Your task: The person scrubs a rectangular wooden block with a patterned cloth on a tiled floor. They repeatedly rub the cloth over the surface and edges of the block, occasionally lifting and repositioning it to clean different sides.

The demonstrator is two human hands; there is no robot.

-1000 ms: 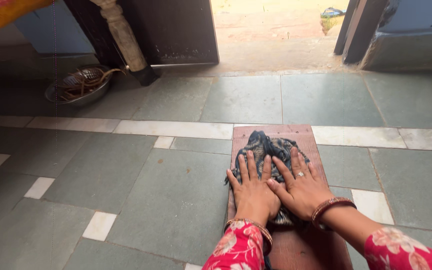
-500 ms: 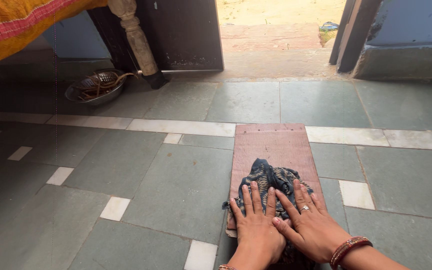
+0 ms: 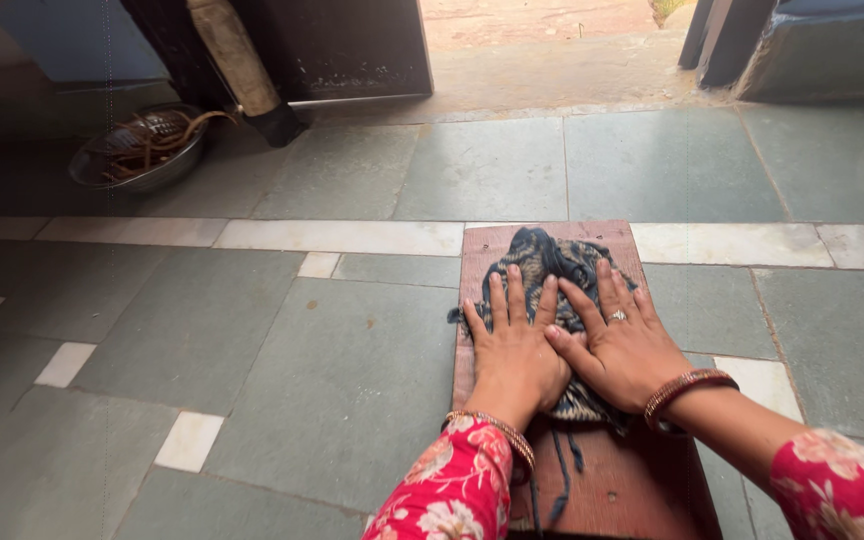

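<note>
Both hands, left (image 3: 514,352) and right (image 3: 620,345), are pressed flat with fingers spread open on the dark cloth (image 3: 542,262) at the board's (image 3: 620,480) far end, so a scrubbing stroke is judged underway, with a pull back along the board called for next.

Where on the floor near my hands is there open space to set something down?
Open patches: green tiles left of the board, reaching toward the metal bowl, and tiles between the board's far edge and the doorway. Crowded: the board itself, where left hand and right hand press the dark cloth.
</note>
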